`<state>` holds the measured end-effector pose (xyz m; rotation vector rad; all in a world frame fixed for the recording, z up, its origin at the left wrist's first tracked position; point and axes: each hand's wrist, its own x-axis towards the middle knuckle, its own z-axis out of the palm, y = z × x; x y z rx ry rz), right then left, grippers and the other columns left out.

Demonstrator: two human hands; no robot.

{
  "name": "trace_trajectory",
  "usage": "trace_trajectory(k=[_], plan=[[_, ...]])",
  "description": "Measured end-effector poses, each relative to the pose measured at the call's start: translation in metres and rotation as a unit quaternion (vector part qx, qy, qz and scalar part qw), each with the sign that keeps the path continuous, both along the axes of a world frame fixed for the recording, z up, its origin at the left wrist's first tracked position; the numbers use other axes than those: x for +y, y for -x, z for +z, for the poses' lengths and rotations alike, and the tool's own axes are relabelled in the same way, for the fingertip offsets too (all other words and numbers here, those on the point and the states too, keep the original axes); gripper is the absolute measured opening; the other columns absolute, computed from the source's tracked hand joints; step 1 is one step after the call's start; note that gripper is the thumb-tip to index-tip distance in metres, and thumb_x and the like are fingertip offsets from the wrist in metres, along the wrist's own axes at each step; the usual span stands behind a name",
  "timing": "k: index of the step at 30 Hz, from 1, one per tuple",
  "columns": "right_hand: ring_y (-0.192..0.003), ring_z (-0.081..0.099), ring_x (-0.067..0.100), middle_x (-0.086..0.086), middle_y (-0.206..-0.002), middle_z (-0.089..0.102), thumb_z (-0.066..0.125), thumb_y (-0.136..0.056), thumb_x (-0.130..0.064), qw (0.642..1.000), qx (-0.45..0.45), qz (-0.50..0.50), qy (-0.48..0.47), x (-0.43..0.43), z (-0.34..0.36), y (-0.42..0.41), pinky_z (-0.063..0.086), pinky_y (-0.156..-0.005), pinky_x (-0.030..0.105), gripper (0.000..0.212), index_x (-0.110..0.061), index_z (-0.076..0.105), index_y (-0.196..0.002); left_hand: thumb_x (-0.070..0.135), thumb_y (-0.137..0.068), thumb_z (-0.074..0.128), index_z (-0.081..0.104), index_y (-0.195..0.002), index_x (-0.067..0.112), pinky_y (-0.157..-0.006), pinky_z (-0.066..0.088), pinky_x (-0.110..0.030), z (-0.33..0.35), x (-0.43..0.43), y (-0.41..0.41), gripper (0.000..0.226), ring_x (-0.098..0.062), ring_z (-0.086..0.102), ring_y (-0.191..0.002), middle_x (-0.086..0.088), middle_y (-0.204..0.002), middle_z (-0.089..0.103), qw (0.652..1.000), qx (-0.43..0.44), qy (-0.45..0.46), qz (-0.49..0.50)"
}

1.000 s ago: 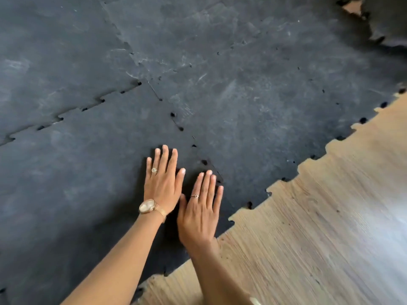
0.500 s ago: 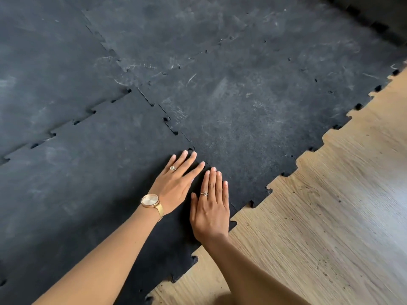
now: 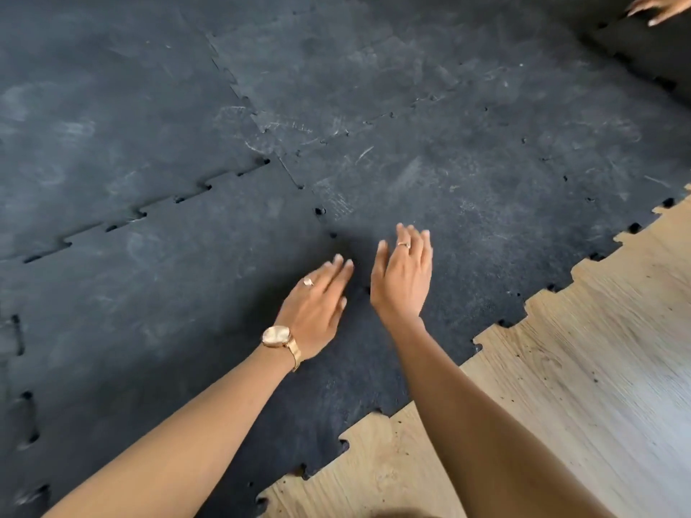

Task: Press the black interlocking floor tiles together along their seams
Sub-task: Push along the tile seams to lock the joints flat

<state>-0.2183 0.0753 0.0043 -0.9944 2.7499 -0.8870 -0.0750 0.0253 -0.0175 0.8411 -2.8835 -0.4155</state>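
Note:
Several black interlocking floor tiles [image 3: 467, 188] cover most of the floor, joined by toothed seams. One seam [image 3: 321, 211] runs from the middle of the view down toward my hands, with small gaps showing along it. My left hand [image 3: 318, 304], with a watch and a ring, lies flat on the near-left tile [image 3: 179, 293] just left of that seam. My right hand [image 3: 402, 278], also ringed, is just right of the seam with fingers spread and looks slightly raised and blurred. Neither hand holds anything.
Bare wood-look floor [image 3: 561, 386] lies to the right and front of the tiles' toothed edge. Another seam [image 3: 123, 218] with open gaps crosses the left side. Another person's hand [image 3: 658, 7] rests on a loose tile [image 3: 650, 50] at the top right corner.
Both hands have moved farther up along the seam. The right hand has lifted off the tile and spread. The view has shifted, bringing another person's hand into the top right.

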Motion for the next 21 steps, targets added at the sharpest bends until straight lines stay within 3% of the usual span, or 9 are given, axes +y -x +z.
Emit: trace_trajectory(k=[2,4,7,12,17,19,21], plan=[[-0.151,0.006,0.032,0.013,-0.161,0.022,0.03,-0.105,-0.038,0.999,0.031,-0.005,-0.04,-0.018,-0.013,0.004,0.006,-0.123,0.05,0.057,-0.008,0.024,-0.153,0.024,-0.102,0.043,0.029,-0.152,0.006,-0.119,0.023,-0.039,0.008,-0.021,0.001,0.056,-0.03,0.027,-0.146,-0.015,-0.158,0.027,0.992,0.049,-0.017,0.112],[-0.151,-0.005,0.031,0.011,-0.164,0.005,0.021,-0.103,-0.047,0.991,0.046,0.0,-0.129,-0.024,-0.036,0.002,-0.001,-0.12,0.059,0.065,-0.013,0.007,-0.156,0.028,-0.103,0.039,0.027,-0.153,0.007,-0.121,0.014,-0.041,0.009,-0.051,0.003,0.055,-0.031,0.017,-0.149,-0.016,-0.16,0.02,0.985,0.027,-0.01,0.173],[-0.15,-0.006,0.034,0.009,-0.165,-0.004,0.014,-0.099,-0.056,0.98,0.048,-0.022,-0.189,-0.027,-0.057,0.005,-0.005,-0.114,0.067,0.07,-0.018,0.001,-0.156,0.032,-0.104,0.032,0.023,-0.154,0.009,-0.122,0.004,-0.044,0.003,-0.097,0.002,0.056,-0.031,0.008,-0.151,-0.016,-0.162,0.012,0.975,-0.028,0.026,0.219],[-0.15,-0.005,0.034,0.007,-0.165,0.002,0.008,-0.096,-0.06,0.974,0.059,-0.022,-0.216,-0.028,-0.061,0.006,-0.006,-0.114,0.067,0.072,-0.02,0.004,-0.156,0.049,-0.102,0.026,0.013,-0.156,0.008,-0.121,0.001,-0.05,-0.008,-0.129,-0.02,0.069,-0.032,0.002,-0.151,-0.016,-0.163,0.005,0.923,-0.068,0.006,0.378],[-0.151,0.0,0.032,0.005,-0.165,0.01,0.024,-0.103,-0.044,0.977,0.042,-0.012,-0.207,-0.025,-0.053,0.005,-0.006,-0.116,0.064,0.058,-0.022,0.013,-0.156,0.063,-0.095,0.019,0.006,-0.157,0.013,-0.12,-0.002,-0.055,-0.028,-0.131,-0.023,0.081,-0.031,-0.001,-0.151,-0.014,-0.164,0.003,0.894,-0.082,0.007,0.441],[-0.151,0.007,0.028,0.003,-0.163,0.017,0.029,-0.105,-0.037,0.983,0.015,-0.038,-0.18,-0.022,-0.046,0.006,-0.005,-0.118,0.058,0.051,-0.024,0.026,-0.154,0.064,-0.094,0.019,0.008,-0.157,0.013,-0.12,-0.001,-0.056,-0.031,-0.131,-0.024,0.082,-0.032,0.0,-0.151,-0.014,-0.164,0.005,0.894,-0.076,0.012,0.441],[-0.145,0.025,0.028,0.006,-0.155,0.037,0.034,-0.104,-0.035,0.987,-0.047,-0.125,-0.09,-0.042,-0.031,0.012,0.007,-0.118,0.057,0.043,-0.023,0.045,-0.144,0.065,-0.093,0.019,0.009,-0.157,0.014,-0.12,0.0,-0.056,-0.032,-0.132,-0.023,0.082,-0.032,0.0,-0.151,-0.014,-0.164,0.005,0.894,-0.074,0.022,0.442]])
